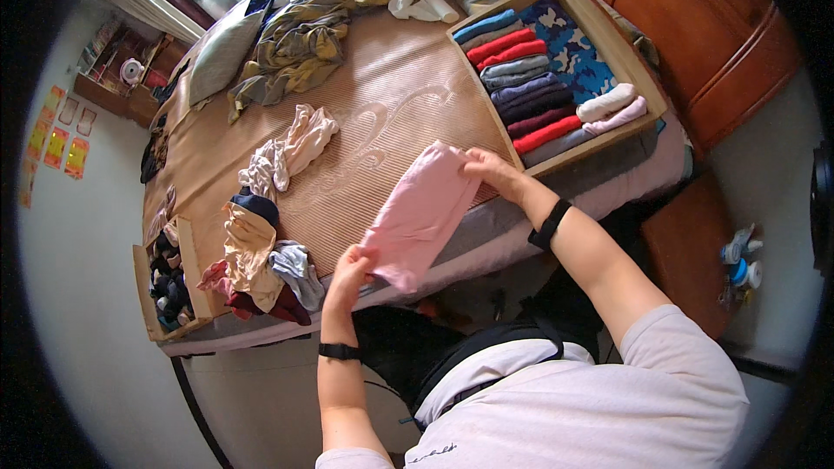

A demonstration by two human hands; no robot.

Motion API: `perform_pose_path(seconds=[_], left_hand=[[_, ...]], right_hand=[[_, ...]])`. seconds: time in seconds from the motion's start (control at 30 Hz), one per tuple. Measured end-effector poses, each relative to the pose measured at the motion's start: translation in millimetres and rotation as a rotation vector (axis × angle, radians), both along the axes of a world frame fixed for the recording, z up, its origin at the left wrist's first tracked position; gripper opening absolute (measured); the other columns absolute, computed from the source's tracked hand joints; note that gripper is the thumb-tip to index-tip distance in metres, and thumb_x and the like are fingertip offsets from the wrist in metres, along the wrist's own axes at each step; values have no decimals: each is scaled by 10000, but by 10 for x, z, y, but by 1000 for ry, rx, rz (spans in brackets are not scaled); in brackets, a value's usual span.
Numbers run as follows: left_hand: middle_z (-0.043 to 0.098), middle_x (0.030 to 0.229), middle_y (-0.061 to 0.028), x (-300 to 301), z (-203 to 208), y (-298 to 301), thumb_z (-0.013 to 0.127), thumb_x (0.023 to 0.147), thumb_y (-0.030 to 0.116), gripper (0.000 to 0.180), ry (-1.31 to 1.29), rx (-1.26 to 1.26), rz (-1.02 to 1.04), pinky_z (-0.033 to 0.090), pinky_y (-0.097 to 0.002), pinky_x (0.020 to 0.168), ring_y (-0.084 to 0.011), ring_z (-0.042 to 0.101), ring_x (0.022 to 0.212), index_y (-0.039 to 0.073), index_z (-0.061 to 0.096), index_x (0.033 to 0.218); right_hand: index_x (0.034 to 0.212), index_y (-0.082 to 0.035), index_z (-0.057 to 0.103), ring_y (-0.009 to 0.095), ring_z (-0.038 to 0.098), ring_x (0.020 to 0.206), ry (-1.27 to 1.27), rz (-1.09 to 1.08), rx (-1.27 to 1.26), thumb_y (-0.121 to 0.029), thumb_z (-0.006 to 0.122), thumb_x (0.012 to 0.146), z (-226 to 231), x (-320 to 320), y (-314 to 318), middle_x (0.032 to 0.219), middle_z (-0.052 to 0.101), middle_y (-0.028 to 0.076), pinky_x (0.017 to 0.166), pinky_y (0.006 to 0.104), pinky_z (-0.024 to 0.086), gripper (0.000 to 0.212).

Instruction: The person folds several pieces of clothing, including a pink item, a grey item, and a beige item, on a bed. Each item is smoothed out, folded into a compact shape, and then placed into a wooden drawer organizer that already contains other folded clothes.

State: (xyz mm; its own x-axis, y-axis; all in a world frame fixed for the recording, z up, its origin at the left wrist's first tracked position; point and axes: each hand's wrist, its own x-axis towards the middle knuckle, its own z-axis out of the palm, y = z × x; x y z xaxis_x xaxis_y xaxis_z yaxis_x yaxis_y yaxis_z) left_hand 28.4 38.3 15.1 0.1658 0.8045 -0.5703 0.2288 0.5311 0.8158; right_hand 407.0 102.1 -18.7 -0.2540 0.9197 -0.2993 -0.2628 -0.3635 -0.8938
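A folded piece of pink cloth (419,217), perhaps a garment, is stretched between my two hands above the near edge of the bed. My left hand (352,269) pinches its lower left corner. At the upper right end, my right hand (493,170) grips it with fingers and thumb. To the right of the cloth lies a wooden drawer box (627,54). Rolled clothes (530,91) in blue, red, grey and dark colours line its left side, and white and pink rolls (608,104) sit at its near right end.
A loose heap of clothes (252,247) lies at the bed's near left, beside a smaller wooden box (143,291) of dark items. Pale crumpled garments (291,148) rest on the woven mat (400,61). Farther back are a rumpled blanket (304,35) and a pillow (226,52).
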Motion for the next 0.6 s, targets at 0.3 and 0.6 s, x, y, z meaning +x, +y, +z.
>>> perform_pose_path(seconds=[0.3,0.6], left_hand=[[639,915,5,509,224,-219,529,1005,320,304,-105,24,57,475,-251,688,-88,572,773,57,615,1130],[642,1028,-15,712,141,-16,765,835,146,403,-176,-95,-197,472,-258,810,-108,594,917,16,592,1175]], right_hand=[[1315,5,427,194,601,1027,-94,-168,54,-98,833,724,54,-205,-25,1137,616,116,901,329,496,724],[1263,-7,494,187,608,1015,-123,-204,-8,-111,736,763,-37,-245,96,1148,622,110,899,323,487,566]])
